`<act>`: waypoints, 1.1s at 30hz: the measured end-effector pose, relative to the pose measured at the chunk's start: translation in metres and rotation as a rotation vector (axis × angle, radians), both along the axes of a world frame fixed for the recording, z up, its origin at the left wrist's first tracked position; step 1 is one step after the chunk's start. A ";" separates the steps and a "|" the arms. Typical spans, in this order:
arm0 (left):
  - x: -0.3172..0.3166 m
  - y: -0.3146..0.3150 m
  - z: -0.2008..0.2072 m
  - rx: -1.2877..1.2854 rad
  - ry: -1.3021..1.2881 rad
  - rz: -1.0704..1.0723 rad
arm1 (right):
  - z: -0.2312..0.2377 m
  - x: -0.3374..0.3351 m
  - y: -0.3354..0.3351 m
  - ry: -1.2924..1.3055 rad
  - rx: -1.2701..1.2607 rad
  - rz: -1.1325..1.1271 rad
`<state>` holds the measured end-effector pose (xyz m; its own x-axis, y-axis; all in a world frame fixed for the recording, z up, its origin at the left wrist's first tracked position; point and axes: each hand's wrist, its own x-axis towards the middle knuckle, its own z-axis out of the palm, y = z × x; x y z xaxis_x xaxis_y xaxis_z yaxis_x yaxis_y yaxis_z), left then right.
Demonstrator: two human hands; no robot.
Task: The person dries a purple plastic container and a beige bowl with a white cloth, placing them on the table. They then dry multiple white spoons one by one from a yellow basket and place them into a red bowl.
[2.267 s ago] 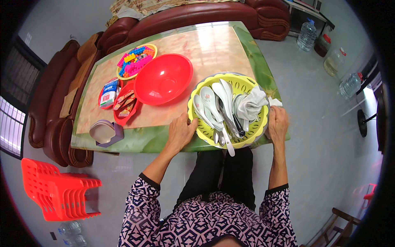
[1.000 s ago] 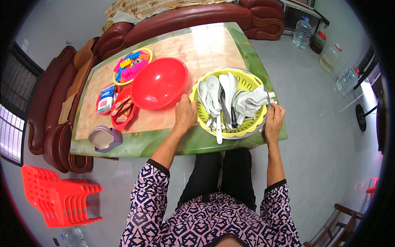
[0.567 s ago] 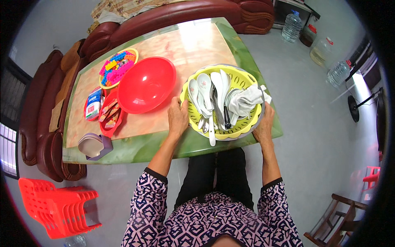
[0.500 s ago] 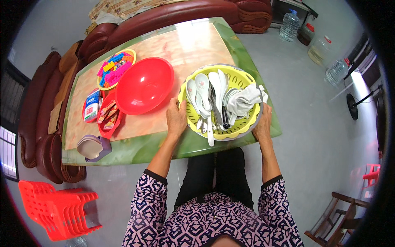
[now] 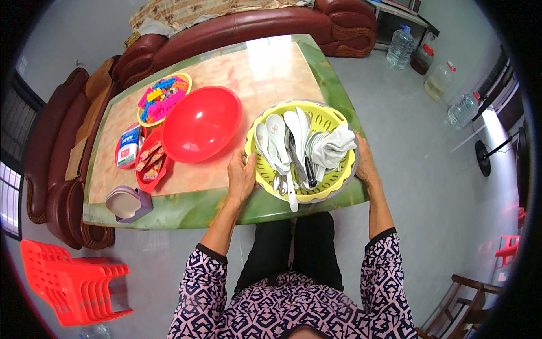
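Note:
A yellow colander [image 5: 334,117] with a scalloped rim sits in a grey basin [image 5: 352,172] at the right front of the table. My left hand [image 5: 241,176] grips the left side of this nested pair. On the opposite side, my right hand [image 5: 366,163] holds the rim, its fingers partly hidden beneath and behind. Inside lie several white soup spoons [image 5: 276,131], some with flower prints, and a black-handled utensil [image 5: 310,174]. A crumpled white cloth [image 5: 334,148] covers part of some stacked pale dishes.
A large red bowl [image 5: 202,124] stands left of the colander. Beyond it is a yellow basket of toy bricks [image 5: 164,97]. Red trays hold a white-and-blue package [image 5: 130,146] and snack packets [image 5: 151,159]. A lilac container [image 5: 129,203] sits at the table's left corner. Red stools [image 5: 73,285] are stacked on the floor.
The whole view has shifted slightly, with the table lower in the picture. Both hands keep their hold on the nested colander and basin, whose place on the table looks nearly the same.

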<state>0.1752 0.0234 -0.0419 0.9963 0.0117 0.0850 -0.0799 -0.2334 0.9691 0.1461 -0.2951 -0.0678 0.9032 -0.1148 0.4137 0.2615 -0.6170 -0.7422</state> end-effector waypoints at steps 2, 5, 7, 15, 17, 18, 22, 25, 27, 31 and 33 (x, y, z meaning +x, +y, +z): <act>-0.003 -0.001 -0.001 -0.045 0.018 -0.014 | 0.002 -0.005 -0.005 -0.018 0.141 0.052; -0.005 -0.001 -0.001 -0.122 0.038 -0.032 | 0.006 -0.012 -0.010 -0.013 0.474 -0.023; -0.005 -0.002 -0.004 -0.139 0.025 -0.038 | 0.005 -0.021 -0.013 0.091 0.452 -0.080; -0.012 -0.004 0.004 -0.087 0.023 -0.003 | 0.005 -0.031 -0.016 -0.027 -0.245 -0.318; -0.015 0.003 0.003 -0.150 0.031 0.020 | 0.014 -0.028 -0.010 -0.148 -0.130 -0.365; -0.016 0.005 -0.002 -0.190 0.022 0.043 | 0.030 -0.029 -0.003 -0.252 -0.117 -0.336; -0.020 0.011 0.000 -0.443 0.133 0.132 | 0.089 -0.035 0.048 -0.273 -0.511 -0.073; -0.003 0.032 0.008 -0.702 0.333 0.339 | 0.067 -0.026 0.054 -0.070 -0.565 0.048; 0.015 0.059 0.002 -0.823 0.393 0.368 | 0.067 -0.024 0.051 -0.064 -0.548 0.069; 0.040 0.082 -0.004 -0.848 0.325 0.399 | 0.063 -0.021 0.053 -0.058 -0.508 0.083; 0.037 0.090 -0.004 -0.875 0.351 0.359 | 0.058 -0.018 0.050 -0.070 -0.452 0.073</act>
